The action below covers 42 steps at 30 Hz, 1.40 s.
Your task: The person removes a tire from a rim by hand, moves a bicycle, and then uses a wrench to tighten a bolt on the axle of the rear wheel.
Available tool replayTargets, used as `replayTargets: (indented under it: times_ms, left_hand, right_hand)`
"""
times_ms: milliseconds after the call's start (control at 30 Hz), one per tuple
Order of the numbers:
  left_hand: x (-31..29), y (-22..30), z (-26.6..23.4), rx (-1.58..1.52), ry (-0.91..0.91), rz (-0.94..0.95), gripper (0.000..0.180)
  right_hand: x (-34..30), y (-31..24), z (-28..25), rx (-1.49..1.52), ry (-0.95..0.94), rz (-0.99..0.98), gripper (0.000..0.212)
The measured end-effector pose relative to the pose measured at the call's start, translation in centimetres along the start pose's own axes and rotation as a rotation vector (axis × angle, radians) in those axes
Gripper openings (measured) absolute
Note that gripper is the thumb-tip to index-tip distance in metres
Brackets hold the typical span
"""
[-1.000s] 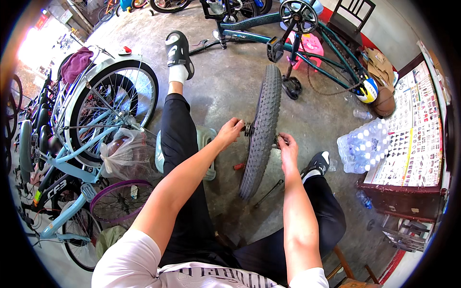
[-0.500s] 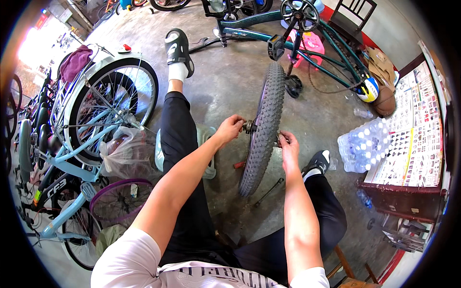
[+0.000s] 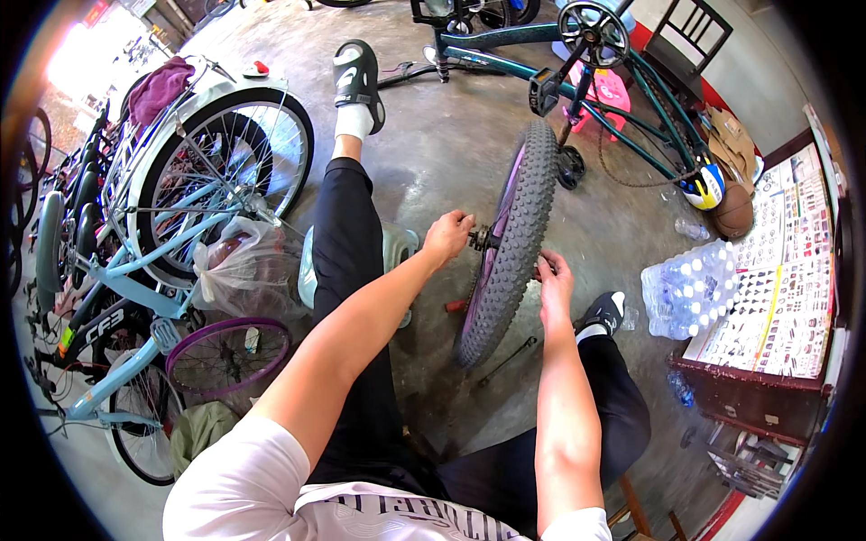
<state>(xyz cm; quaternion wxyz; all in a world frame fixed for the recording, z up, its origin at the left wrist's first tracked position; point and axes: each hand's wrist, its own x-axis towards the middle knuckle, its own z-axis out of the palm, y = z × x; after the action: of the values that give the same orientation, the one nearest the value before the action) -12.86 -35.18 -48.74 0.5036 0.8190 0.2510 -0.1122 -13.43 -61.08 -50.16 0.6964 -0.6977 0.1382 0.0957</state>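
A bicycle wheel (image 3: 510,252) with a knobby black tyre and purple rim stands upright on the concrete floor between my legs. My left hand (image 3: 448,236) is closed on the axle end (image 3: 478,239) on the wheel's left side. My right hand (image 3: 552,278) grips the other axle end on the right side; that end is hidden behind the tyre and my fingers.
Light blue bicycles (image 3: 162,225) and a loose purple rim (image 3: 225,356) stand at my left. A dark green bicycle frame (image 3: 586,63) lies upside down ahead. A pack of water bottles (image 3: 690,288) and a low table (image 3: 767,298) sit at the right. A thin rod (image 3: 505,361) lies by the tyre.
Both hands stay on the axle ends. The wheel has tilted slightly and the view has shifted a little; nothing was let go.
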Motion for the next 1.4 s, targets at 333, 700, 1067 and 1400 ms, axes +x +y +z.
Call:
replayTargets:
  times_ms: [333,700,1067,1400]
  left_hand:
    - [-1.2,-0.8,-0.8,-0.308,-0.227,0.038,0.03]
    - [0.7,-0.2,-0.6,-0.239,-0.197,-0.001,0.033]
    - [0.6,-0.5,0.6,0.001,-0.06,0.06,0.054]
    - [1.0,0.8,-0.5,0.142,-0.155,-0.108,0.047]
  right_hand:
    - [-0.2,-0.7,0.1,-0.017,0.034,0.006,0.024]
    - [0.4,0.4,-0.4,0.021,0.012,-0.004,0.024]
    - [-0.1,0.2,-0.6,0.041,0.04,0.021,0.021]
    - [-0.1,0.5,-0.7,0.046,0.011,0.006,0.022]
